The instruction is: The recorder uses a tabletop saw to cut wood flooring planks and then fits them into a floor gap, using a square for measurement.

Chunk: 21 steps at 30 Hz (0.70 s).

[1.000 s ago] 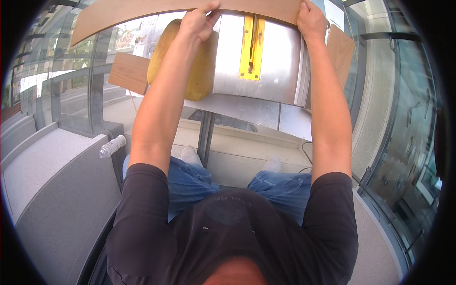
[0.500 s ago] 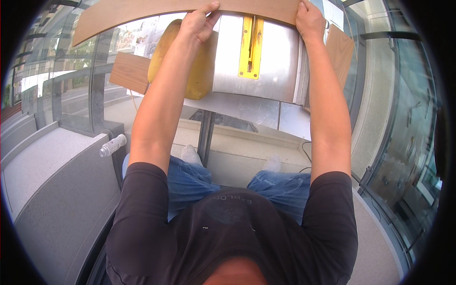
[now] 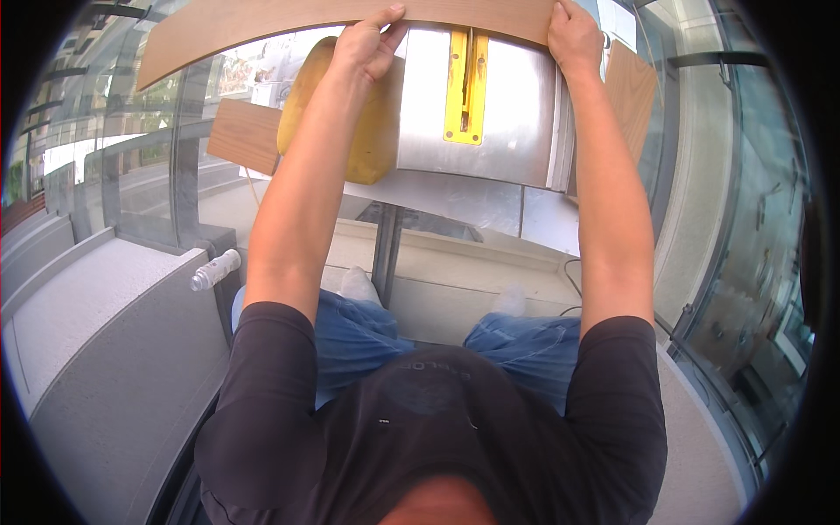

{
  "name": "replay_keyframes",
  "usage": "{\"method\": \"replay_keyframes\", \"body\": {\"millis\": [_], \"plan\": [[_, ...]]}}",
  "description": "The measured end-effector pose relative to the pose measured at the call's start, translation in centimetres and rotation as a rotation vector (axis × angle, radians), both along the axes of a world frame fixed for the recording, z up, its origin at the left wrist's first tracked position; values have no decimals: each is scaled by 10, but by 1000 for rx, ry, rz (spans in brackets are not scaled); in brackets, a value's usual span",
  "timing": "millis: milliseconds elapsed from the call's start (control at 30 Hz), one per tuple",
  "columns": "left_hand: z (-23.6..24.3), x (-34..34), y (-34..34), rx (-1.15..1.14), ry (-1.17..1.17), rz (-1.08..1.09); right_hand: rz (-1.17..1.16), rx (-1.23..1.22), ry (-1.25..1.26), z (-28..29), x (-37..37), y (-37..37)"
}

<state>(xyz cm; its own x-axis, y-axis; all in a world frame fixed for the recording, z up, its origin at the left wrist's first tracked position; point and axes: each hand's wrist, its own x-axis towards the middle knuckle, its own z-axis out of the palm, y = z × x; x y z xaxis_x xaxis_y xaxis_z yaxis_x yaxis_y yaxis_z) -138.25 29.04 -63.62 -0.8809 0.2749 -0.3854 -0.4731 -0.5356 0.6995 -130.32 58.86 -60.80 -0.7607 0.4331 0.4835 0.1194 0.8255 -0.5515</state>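
Observation:
A long brown wooden board (image 3: 289, 19) stretches across the far side of a small table saw (image 3: 512, 114) with a metal top. My left hand (image 3: 367, 45) grips the board's near edge, thumb on top and fingers curled below. Farther right, my right hand (image 3: 575, 37) is closed on the same edge near the saw's right side. Between my hands, a yellow slotted insert (image 3: 465, 96) sits in the metal top; the board covers its far end, and I cannot make out a blade. A scuffed yellow part (image 3: 378, 144) lies under my left forearm, beside the metal top.
One short wooden piece (image 3: 243, 136) sticks out left of the saw, another (image 3: 628, 96) at its right. A clear plastic bottle (image 3: 215, 270) lies on a grey ledge at left. Glass panels (image 3: 144, 166) stand around. A dark cable (image 3: 573, 280) hangs below the saw's right side.
The whole view has shifted slightly, so everything sits a little farther right. Both hands keep the same grip on the board, with no clear movement of it against the saw.

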Motion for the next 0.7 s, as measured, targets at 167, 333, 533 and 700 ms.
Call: {"method": "replay_keyframes", "body": {"millis": [167, 333, 533, 700], "plan": [[3, 3, 1, -19, -2, 11, 11, 16, 5, -1, 2, 0], [2, 2, -2, 18, -15, 7, -17, 40, -16, 0, 2, -2], [7, 7, -2, -8, -49, 19, -1, -22, 22, -1, 7, -3], [19, 22, 2, -18, -54, 42, -6, -2, 29, -1, 10, -2]]}}
